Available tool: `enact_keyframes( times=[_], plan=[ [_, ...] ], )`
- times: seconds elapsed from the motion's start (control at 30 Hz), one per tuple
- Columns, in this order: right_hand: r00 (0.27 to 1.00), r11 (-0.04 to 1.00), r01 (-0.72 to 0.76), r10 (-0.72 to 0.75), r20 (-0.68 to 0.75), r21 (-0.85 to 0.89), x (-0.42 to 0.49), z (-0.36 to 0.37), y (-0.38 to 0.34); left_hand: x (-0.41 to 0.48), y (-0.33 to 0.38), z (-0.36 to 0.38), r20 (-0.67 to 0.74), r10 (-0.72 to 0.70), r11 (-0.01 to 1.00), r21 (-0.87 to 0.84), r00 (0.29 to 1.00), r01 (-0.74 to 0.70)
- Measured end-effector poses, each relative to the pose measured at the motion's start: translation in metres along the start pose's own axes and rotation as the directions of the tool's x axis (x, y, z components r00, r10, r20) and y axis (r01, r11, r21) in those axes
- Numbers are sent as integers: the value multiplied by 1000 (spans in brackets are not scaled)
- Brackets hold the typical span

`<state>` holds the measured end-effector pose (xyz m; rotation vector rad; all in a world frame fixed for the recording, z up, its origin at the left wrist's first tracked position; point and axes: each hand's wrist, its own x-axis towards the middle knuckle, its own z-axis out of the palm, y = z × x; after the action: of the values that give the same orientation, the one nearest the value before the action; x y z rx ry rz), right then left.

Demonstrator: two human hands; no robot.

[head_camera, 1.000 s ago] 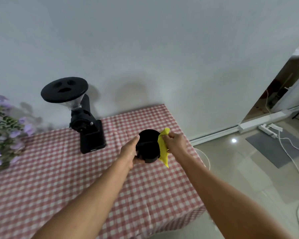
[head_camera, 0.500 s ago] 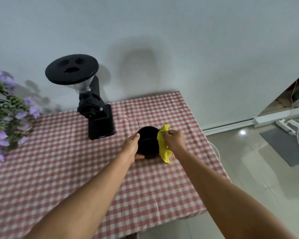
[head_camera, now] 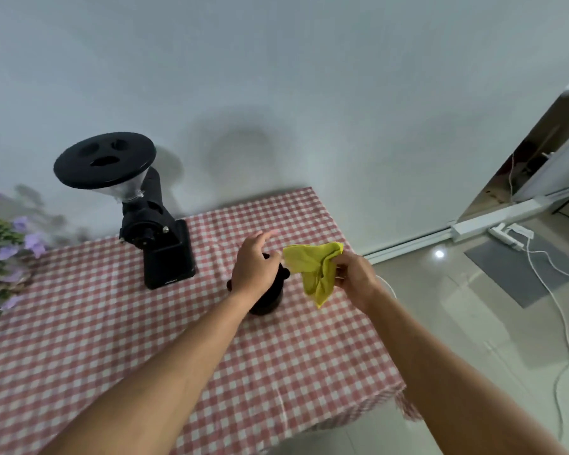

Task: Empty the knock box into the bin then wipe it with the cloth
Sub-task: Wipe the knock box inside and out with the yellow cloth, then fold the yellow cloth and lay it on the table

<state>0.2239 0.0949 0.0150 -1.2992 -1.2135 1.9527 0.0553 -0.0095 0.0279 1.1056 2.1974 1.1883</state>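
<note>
The black knock box (head_camera: 271, 298) stands upright on the red-and-white checked table (head_camera: 309, 362), near its right side. My left hand (head_camera: 254, 269) lies over the box's top and hides the opening; its fingers are stretched out and apart, not wrapped around the box. Just right of the box, my right hand (head_camera: 355, 278) pinches the crumpled yellow cloth (head_camera: 315, 267), which hangs in the air clear of the box. No bin is in view.
A black coffee grinder (head_camera: 160, 234) with a wide hopper stands at the back of the table. Purple flowers (head_camera: 4, 254) are at the left edge. Right of the table lie tiled floor, a grey mat (head_camera: 523, 277), a power strip (head_camera: 506, 236) and white cables.
The knock box has gone from held above the table to standing on it. My left hand has loosened from its side to over its top, and the cloth has come away from the box.
</note>
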Motion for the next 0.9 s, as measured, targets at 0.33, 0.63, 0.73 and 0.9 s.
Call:
enact_keyframes(
  times=[0.33, 0.63, 0.73, 0.9],
  plan=[
    [998, 969, -57, 49, 41, 238, -45, -66, -34, -8, 66, 40, 576, 102, 989, -145, 811, -22],
    [982, 950, -16, -43, 184, 310, -74, -124, -33, -35, 97, 71, 589, 118, 987, -161, 799, -27],
    [990, 991, 72, -85, 110, 115, -75, -141, -23, -44, 93, 83, 520, 106, 990, -135, 848, -41],
    [998, 987, 42, -34, 52, -156, -71, -176, 7, -64, 74, 102, 521, 21, 999, -47, 853, 4]
  ],
)
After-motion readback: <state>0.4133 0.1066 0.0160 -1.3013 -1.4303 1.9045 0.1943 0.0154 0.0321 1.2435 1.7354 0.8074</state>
